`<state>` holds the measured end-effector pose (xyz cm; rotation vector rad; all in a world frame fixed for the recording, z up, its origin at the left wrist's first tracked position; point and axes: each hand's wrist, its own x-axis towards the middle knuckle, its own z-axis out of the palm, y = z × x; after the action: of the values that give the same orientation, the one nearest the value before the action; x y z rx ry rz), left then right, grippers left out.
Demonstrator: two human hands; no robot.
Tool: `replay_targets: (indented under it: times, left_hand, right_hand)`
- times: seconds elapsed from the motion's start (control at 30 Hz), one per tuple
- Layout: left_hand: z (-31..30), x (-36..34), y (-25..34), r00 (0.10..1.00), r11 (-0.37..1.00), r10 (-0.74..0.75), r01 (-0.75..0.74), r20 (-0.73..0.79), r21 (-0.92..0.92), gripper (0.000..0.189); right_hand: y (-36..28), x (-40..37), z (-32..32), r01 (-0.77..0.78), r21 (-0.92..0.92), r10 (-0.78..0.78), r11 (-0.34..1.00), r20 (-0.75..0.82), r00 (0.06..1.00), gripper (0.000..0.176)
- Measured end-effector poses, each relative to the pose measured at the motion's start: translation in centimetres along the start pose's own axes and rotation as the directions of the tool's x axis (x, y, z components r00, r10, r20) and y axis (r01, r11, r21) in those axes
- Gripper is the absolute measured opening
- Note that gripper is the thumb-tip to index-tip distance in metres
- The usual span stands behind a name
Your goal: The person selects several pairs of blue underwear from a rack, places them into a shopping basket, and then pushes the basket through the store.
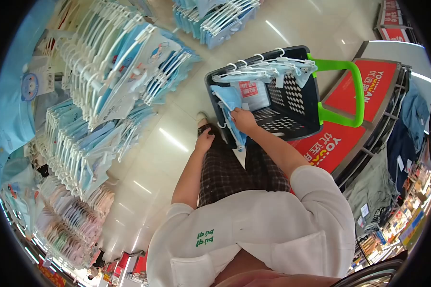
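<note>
My right hand (244, 120) is closed on the edge of a light blue garment (229, 97) that hangs on a white hanger along the near left side of a dark basket (214, 76). More pale garments (273, 68) on white hangers hang from the basket's far rim. A packet with a red label (248, 89) leans inside. My left hand (205, 141) is beside the basket, in front of the dark checked trousers, its fingers loosely bent and apart with nothing visible in them.
Racks of pale blue clothes (124, 62) on white hangers fill the left side, with another rack (215, 16) at the top. The basket has a green handle (357, 93). To its right are a red-signed display (371, 88) and hanging dark clothes (400, 138). Glossy tiles (163, 162) form the floor.
</note>
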<state>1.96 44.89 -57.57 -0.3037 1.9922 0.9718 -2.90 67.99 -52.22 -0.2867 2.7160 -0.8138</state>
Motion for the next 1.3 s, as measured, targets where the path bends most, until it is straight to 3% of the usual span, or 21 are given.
replay_targets:
  times: [0.17,0.3,0.43,0.57,0.63,0.7,0.87,0.97,1.03,1.17,1.3]
  left_hand:
    - [-6.6,-4.6,-6.8,0.999,0.993,-0.035,0.034,-0.002,-0.113,0.041]
    - [-11.5,-10.1,-12.4,0.974,0.917,-0.226,0.214,0.003,-0.337,0.036]
    - [-14.5,-14.6,-18.2,0.904,0.853,-0.423,0.422,0.068,-0.307,0.035]
    - [-16.2,-17.5,-20.7,0.866,0.831,-0.494,0.494,0.07,-0.256,0.035]
    - [-16.9,-18.4,-20.2,0.851,0.805,-0.519,0.517,0.076,-0.293,0.036]
    - [-17.5,-18.7,-19.3,0.877,0.827,-0.476,0.474,0.075,-0.303,0.036]
    - [-18.4,-17.5,-15.3,0.94,0.872,-0.336,0.337,0.066,-0.355,0.035]
    - [-18.6,-16.8,-13.2,0.947,0.874,-0.308,0.321,0.095,-0.366,0.035]
    - [-18.8,-16.6,-11.7,0.943,0.873,-0.31,0.332,0.12,-0.357,0.036]
    - [-19.5,-16.4,-10.1,0.936,0.841,-0.32,0.352,0.147,-0.412,0.036]
    - [-20.6,-16.5,-8.4,0.947,0.831,-0.3,0.317,0.111,-0.457,0.034]
  right_hand:
    - [-3.0,1.6,3.5,-0.104,-0.091,0.106,0.99,0.024,0.994,0.011]
    - [-5.5,1.8,3.7,-0.101,-0.14,0.094,0.985,-0.055,0.994,0.007]
    - [-6.7,1.7,5.1,-0.093,-0.297,0.113,0.95,0.05,0.992,0.006]
    - [-7.1,2.1,7.0,-0.013,-0.387,0.054,0.922,0.094,0.994,0.008]
    - [-7.4,2.5,6.6,-0.015,-0.427,0.063,0.904,0.099,0.993,0.008]
    - [-7.4,3.0,6.4,-0.272,-0.355,0.281,0.895,-0.027,0.959,0.011]
    - [-6.1,3.9,8.5,-0.351,-0.255,0.388,0.901,0.108,0.915,0.013]
    - [-5.6,3.5,9.1,-0.478,-0.113,0.48,0.871,-0.015,0.877,0.015]
    - [-5.3,3.0,9.1,-0.521,0.104,0.531,0.847,-0.147,0.835,0.018]
    - [-4.2,2.2,8.7,-0.612,0.238,0.629,0.754,0.009,0.777,0.027]
    - [-3.1,1.0,10.1,-0.55,0.182,0.554,0.815,0.033,0.832,0.031]
